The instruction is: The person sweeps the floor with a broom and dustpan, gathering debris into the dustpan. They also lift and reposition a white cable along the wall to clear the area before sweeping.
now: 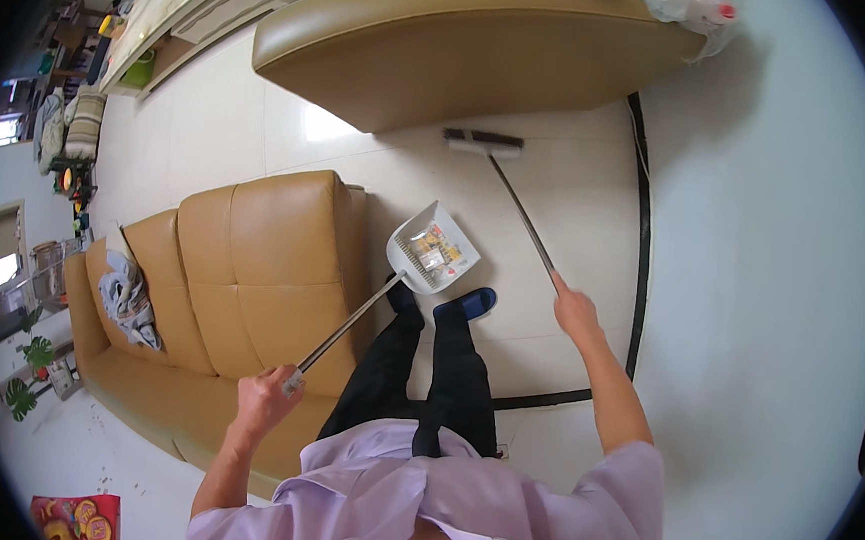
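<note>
My left hand [270, 400] grips the top end of the long metal handle of a white dustpan [467, 251]. The pan rests by my slippered feet, with wrappers and small litter [434, 249] inside and a row of comb teeth along its rear. My right hand [577, 310] is closed around the metal handle of a broom [526, 222]. Its wide head, with dark and white bristles [484, 142], lies on the tiled floor beyond the pan, close to the lower edge of a tan leather sofa piece.
A tan leather sofa [269, 236] stands on the left, bearing a crumpled cloth [128, 300]. Another tan leather piece [477, 55] spans the top, with a plastic bag [684, 8] at its end. A white wall [762, 293] with black skirting [639, 269] bounds the right side.
</note>
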A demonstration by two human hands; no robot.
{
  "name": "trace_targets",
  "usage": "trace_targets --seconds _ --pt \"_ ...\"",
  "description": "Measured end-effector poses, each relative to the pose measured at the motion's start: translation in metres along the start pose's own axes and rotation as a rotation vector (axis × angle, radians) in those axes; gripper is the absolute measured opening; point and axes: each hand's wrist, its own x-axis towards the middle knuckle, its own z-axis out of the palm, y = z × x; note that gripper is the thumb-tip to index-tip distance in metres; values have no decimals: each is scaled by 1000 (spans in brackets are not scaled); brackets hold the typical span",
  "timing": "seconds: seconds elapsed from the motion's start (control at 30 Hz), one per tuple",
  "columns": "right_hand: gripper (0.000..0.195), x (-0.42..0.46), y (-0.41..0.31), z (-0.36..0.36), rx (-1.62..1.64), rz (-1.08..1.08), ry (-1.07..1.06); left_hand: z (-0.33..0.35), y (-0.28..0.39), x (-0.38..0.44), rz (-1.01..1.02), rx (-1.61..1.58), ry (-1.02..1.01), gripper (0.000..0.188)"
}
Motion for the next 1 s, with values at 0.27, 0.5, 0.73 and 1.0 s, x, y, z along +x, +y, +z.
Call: trace_targets --seconds 0.27,0.5,0.73,1.0 --pt "59 69 -38 52 58 -83 -46 3 -10 -22 -40 -27 -2 24" --pt "62 -21 -17 -16 -144 -84 -191 14 -19 -44 -101 -33 1 25" --pt "60 118 -120 21 8 -102 -23 18 -22 -41 -45 -22 14 23" --pt "61 20 -47 -14 -312 -139 -211 21 -37 -56 -85 -13 -9 21"
